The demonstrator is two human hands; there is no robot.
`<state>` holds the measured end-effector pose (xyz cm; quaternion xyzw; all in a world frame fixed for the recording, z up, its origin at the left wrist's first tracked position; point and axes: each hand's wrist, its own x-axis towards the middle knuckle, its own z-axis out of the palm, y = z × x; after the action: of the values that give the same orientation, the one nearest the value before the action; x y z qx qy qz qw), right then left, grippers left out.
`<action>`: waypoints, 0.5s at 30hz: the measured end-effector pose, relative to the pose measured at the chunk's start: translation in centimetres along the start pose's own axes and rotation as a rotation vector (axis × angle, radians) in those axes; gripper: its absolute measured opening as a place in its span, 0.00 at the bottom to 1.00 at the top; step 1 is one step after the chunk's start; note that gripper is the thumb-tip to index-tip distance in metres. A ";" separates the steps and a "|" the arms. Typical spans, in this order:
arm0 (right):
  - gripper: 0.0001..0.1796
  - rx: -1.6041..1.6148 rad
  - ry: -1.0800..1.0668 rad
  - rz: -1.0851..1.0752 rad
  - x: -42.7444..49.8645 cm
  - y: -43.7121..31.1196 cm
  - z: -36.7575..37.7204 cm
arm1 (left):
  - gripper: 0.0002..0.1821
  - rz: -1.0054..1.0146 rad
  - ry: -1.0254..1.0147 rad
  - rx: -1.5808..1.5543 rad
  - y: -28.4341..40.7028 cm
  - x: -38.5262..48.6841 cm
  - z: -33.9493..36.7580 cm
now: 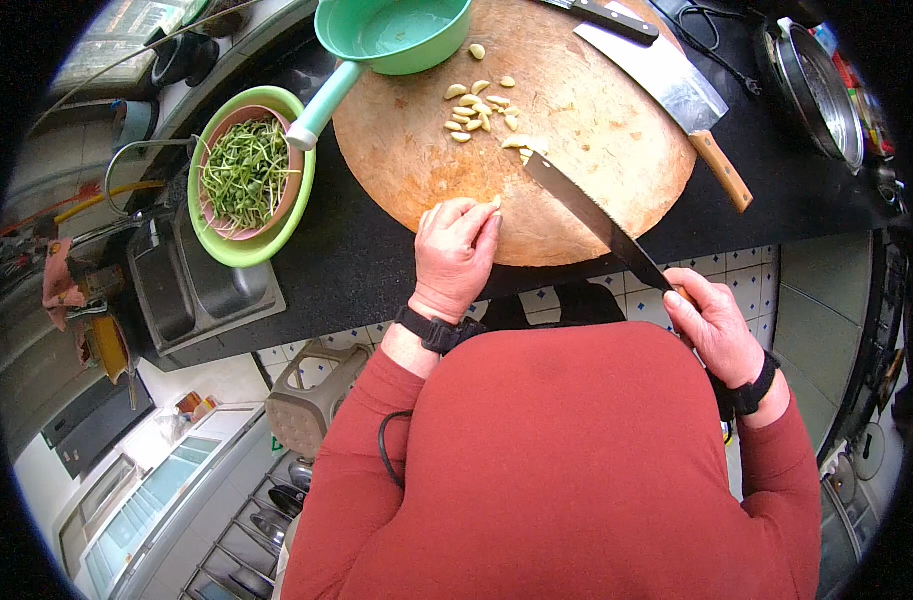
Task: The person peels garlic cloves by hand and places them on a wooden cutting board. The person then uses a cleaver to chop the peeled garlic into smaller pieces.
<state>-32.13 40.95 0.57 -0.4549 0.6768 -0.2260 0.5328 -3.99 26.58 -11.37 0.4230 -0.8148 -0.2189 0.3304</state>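
Between the thumb and fingertips of my left hand (456,244) a garlic clove (496,202) is pinched, just above the near edge of the round wooden chopping board (411,150). My right hand (715,326) grips the handle of a long-bladed knife (595,217), which slants across the board's near right side. The blade's tip is beside a few pieces of garlic (528,142). Farther back lies a loose group of peeled garlic cloves (471,112), with one single clove (477,51) apart from the rest.
A cleaver (666,82) and a black-handled utensil (614,19) lie at the board's back right. A green ladle bowl (408,37) rests on its far left. Left of the board, nested bowls hold green sprouts (243,176) near the metal sink (201,277). Pans (820,97) stand far right.
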 end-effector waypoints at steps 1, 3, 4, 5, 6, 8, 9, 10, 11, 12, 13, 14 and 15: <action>0.10 -0.053 -0.010 -0.029 0.2 -0.2 0.1 | 0.07 -0.015 -0.009 0.021 0.1 0.1 0.1; 0.10 -0.042 -0.016 -0.035 0.5 -0.6 0.3 | 0.06 -0.037 -0.014 0.064 0.4 0.3 0.5; 0.10 -0.045 -0.020 -0.034 0.6 -0.7 0.3 | 0.05 -0.045 -0.011 0.085 0.4 0.6 0.7; 0.10 -0.047 -0.025 -0.032 0.7 -0.8 0.4 | 0.04 -0.052 -0.009 0.106 0.4 0.9 0.9; 0.10 -0.048 -0.029 -0.029 0.8 -0.9 0.3 | 0.03 -0.043 -0.015 0.094 0.3 1.1 1.0; 0.10 -0.050 -0.029 -0.028 0.9 -0.9 0.4 | 0.03 0.012 -0.049 0.058 0.0 1.8 1.2; 0.10 -0.049 -0.026 -0.030 1.0 -0.9 0.5 | 0.04 0.036 -0.068 0.041 -0.2 2.1 1.3; 0.10 -0.047 -0.023 -0.033 1.1 -0.9 0.5 | 0.04 0.041 -0.075 0.017 -0.3 2.3 1.4; 0.10 -0.043 -0.032 -0.025 1.1 -0.9 0.6 | 0.04 0.043 -0.082 -0.006 -0.3 2.4 1.5; 0.10 -0.039 -0.041 -0.018 1.1 -0.8 0.5 | 0.04 0.046 -0.088 -0.029 -0.4 2.6 1.6; 0.10 -0.047 -0.050 -0.004 1.2 -0.8 0.5 | 0.04 0.041 -0.071 -0.043 -0.4 2.6 1.7; 0.10 -0.033 -0.050 -0.014 1.2 -0.8 0.6 | 0.04 0.035 -0.055 -0.057 -0.4 2.6 1.7; 0.10 -0.031 -0.049 -0.018 1.3 -0.8 0.6 | 0.04 0.030 -0.039 -0.071 -0.4 2.6 1.7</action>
<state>-31.27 39.59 0.33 -0.4745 0.6627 -0.2091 0.5404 -6.15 24.31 -11.89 0.3947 -0.8190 -0.2508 0.3324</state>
